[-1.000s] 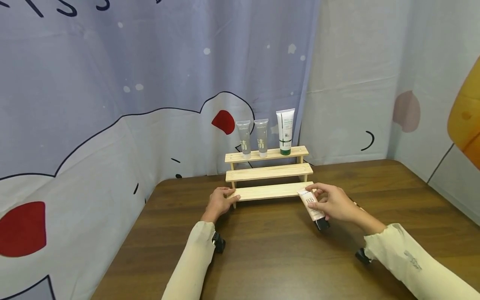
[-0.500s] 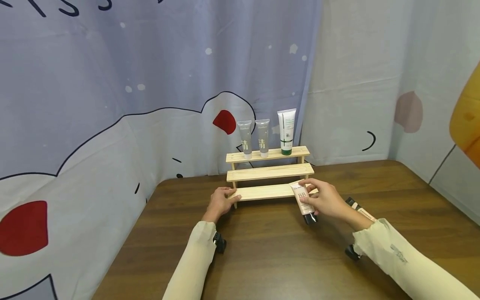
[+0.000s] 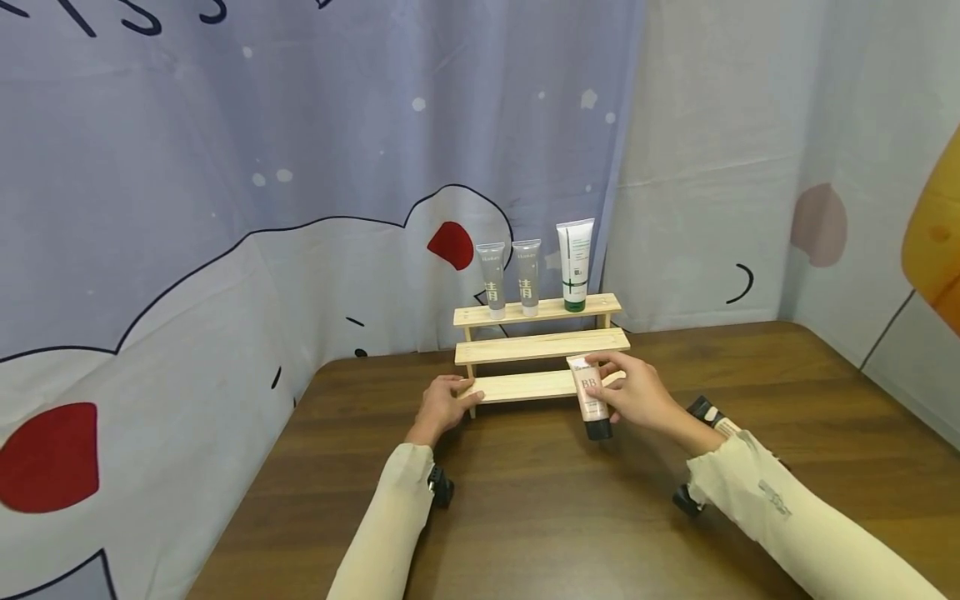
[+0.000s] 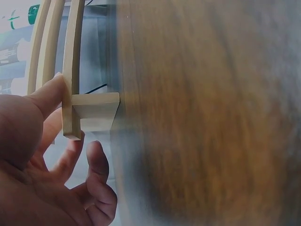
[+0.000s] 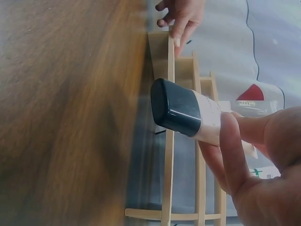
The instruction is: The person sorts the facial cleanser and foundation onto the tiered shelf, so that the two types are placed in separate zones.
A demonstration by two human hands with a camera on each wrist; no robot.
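Note:
My right hand (image 3: 636,395) pinches a pale pink BB cream tube (image 3: 590,390), its black cap (image 5: 176,107) pointing down. The tube is in front of the lowest step of a three-step wooden display rack (image 3: 517,387), towards that step's right half. At the rack's left end my left hand (image 3: 442,407) grips the lowest step, thumb on the board's upper side and fingers curled around its end (image 4: 71,123). On the top step stand two clear grey tubes (image 3: 492,279) (image 3: 527,277) and a taller white tube with a green cap (image 3: 575,265).
A black-capped cosmetic tube (image 3: 716,417) lies on the brown wooden table (image 3: 555,517), partly hidden by my right forearm. Behind the table hangs a printed curtain (image 3: 360,283).
My right hand has moved left with the BB cream tube, which has turned closer to upright. The tube lying on the table has come partly into sight. My left hand has stayed at the rack.

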